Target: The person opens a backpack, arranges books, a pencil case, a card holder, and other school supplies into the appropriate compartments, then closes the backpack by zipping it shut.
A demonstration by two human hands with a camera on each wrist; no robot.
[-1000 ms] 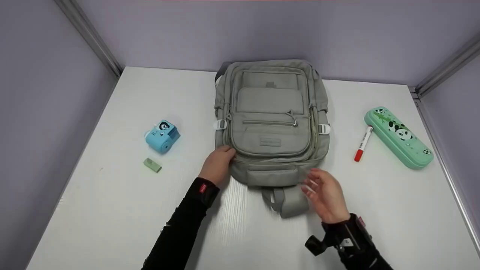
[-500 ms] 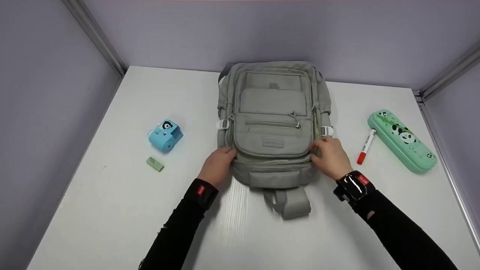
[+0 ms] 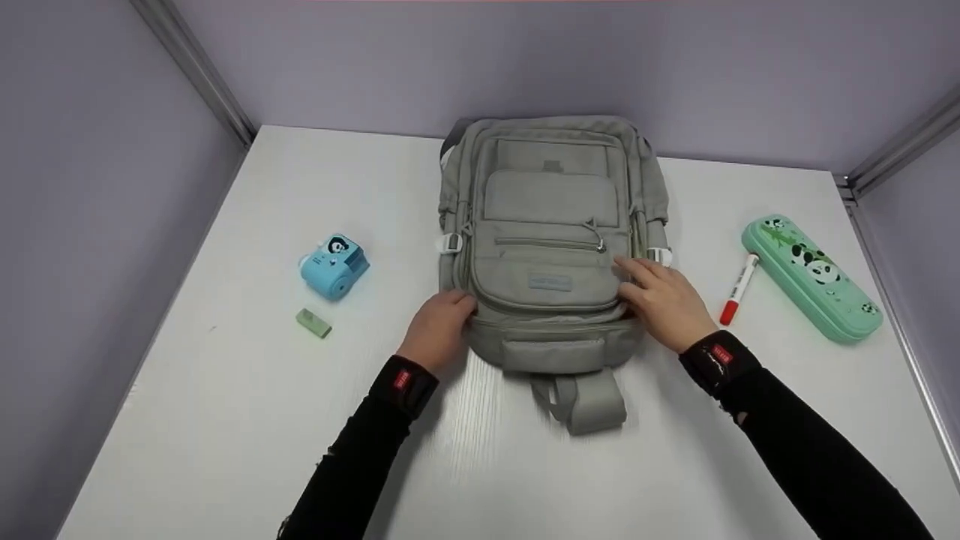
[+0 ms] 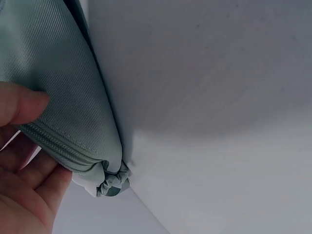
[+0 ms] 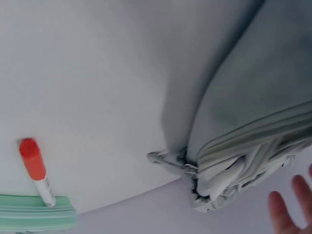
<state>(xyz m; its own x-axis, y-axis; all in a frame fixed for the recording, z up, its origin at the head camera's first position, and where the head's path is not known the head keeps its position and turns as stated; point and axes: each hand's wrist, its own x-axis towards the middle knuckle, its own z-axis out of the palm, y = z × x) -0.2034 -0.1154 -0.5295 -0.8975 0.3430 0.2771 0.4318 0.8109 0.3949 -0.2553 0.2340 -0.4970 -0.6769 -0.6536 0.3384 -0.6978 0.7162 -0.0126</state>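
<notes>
A grey-green backpack lies on its back on the white table, front pockets up, its strap trailing toward the near side. The left hand grips the lower left edge. In the left wrist view the thumb lies on the fabric above a zipper, with the other fingers curled beneath. At the lower right edge is the right hand, its fingers reaching over the front pocket. Several fingertips of it show straight and spread beside the zipper edge in the right wrist view.
To the left lie a blue pencil sharpener with a panda picture and a green eraser. On the right a red-capped white marker lies against a green panda pencil case. Grey walls stand behind the table.
The right hand has come from near the strap up to the bag's right edge, its fingers now stretched over the front pocket. The left hand stays at the left edge.
</notes>
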